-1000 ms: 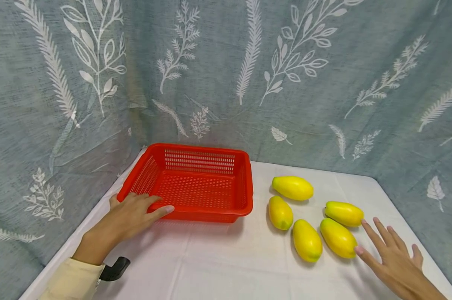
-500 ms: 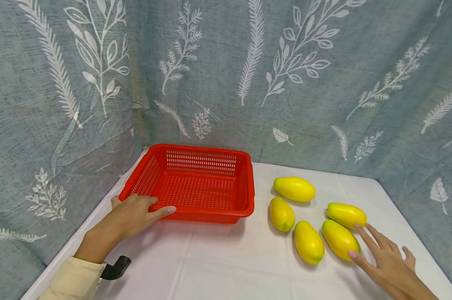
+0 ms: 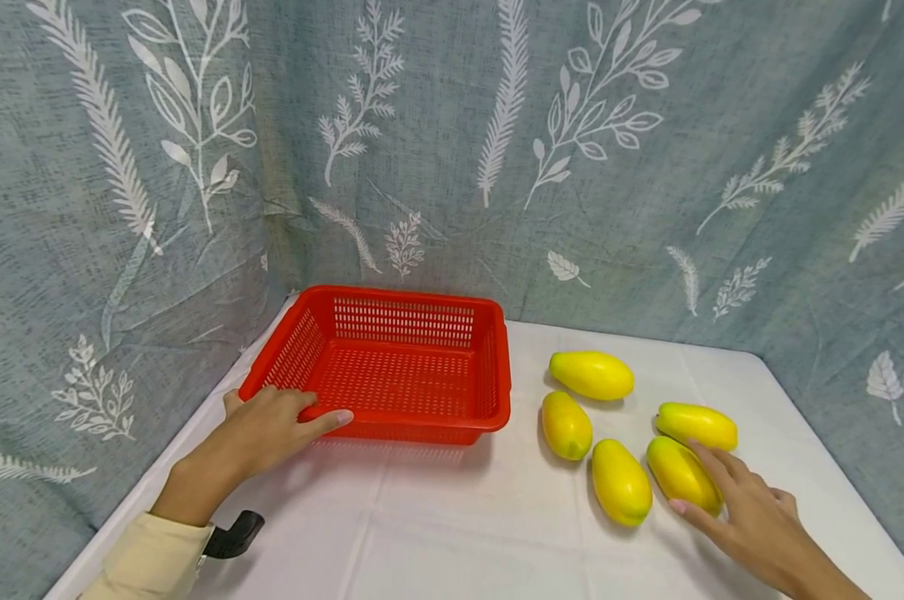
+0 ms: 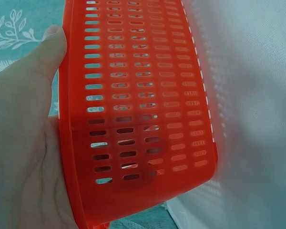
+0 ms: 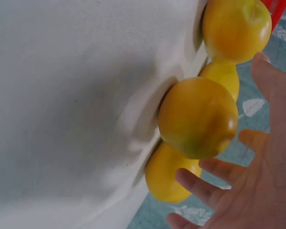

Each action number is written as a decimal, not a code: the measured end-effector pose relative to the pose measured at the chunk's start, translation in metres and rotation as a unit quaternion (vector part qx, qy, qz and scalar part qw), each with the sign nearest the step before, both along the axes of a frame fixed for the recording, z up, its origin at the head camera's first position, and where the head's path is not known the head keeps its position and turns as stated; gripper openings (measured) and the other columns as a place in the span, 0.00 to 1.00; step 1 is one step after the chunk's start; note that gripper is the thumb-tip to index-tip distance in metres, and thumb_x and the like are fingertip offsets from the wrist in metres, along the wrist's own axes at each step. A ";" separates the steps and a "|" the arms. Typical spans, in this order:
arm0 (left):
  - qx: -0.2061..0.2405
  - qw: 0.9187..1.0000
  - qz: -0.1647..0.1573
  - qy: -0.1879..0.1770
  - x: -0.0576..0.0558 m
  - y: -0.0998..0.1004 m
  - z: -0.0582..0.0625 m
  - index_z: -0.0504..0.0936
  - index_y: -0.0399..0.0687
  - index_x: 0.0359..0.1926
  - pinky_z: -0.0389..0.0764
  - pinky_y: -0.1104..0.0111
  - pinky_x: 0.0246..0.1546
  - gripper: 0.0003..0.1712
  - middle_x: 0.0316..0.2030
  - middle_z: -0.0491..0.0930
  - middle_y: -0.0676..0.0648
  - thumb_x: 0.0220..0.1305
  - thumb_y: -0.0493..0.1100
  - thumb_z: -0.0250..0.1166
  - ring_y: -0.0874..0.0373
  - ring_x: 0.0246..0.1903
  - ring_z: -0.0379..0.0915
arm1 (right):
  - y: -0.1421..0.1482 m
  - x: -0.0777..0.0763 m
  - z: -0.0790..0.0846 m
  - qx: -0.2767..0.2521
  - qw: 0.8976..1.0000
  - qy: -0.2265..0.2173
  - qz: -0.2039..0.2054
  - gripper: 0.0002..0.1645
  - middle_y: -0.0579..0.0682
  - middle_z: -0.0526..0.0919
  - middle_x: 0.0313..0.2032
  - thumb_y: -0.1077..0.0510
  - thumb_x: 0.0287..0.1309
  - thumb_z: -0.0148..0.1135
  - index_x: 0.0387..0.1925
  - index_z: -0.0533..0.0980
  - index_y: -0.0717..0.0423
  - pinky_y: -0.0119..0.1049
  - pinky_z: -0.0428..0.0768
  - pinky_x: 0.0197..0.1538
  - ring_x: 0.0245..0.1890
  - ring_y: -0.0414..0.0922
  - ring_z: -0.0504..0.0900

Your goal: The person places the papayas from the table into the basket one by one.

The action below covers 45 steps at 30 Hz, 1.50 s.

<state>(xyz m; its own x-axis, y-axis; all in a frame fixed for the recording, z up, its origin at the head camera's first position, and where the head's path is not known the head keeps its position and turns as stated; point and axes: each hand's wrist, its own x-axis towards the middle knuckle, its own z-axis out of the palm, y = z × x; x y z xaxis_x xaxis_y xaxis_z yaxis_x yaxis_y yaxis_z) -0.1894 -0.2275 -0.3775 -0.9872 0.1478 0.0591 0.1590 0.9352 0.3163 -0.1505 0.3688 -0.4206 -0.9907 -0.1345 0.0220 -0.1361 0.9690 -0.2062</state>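
Left hand (image 3: 267,425) grips the near left corner of the red basket (image 3: 392,433), thumb along the front rim; basket sits upright on the white-covered bench (image 3: 452,533), toward its back left corner. Right hand (image 3: 751,508) is well apart from the left, fingers spread over the near right fruit (image 3: 676,467); can't tell if they touch it. Four more yellow fruits lie around that one: back (image 3: 591,375), left (image 3: 567,426), front (image 3: 621,482) and far right (image 3: 697,426), all right of the basket. Printed pattern: white leaves on the blue-green curtain (image 3: 422,125), which borders the bench's back, left and right edges. Room for moving: white cloth strip between basket and fruits, broader stretch along the front.
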 end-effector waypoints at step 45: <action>0.006 1.000 0.005 0.007 -0.002 0.002 0.001 0.87 0.42 0.51 0.59 0.33 0.46 0.46 0.43 0.87 0.42 0.67 0.81 0.56 0.39 0.49 0.79 | -0.013 0.002 0.012 -0.090 0.994 0.049 0.039 0.45 0.74 0.69 0.64 0.47 0.76 0.63 0.81 0.55 0.62 0.73 0.76 0.54 0.58 0.68 0.77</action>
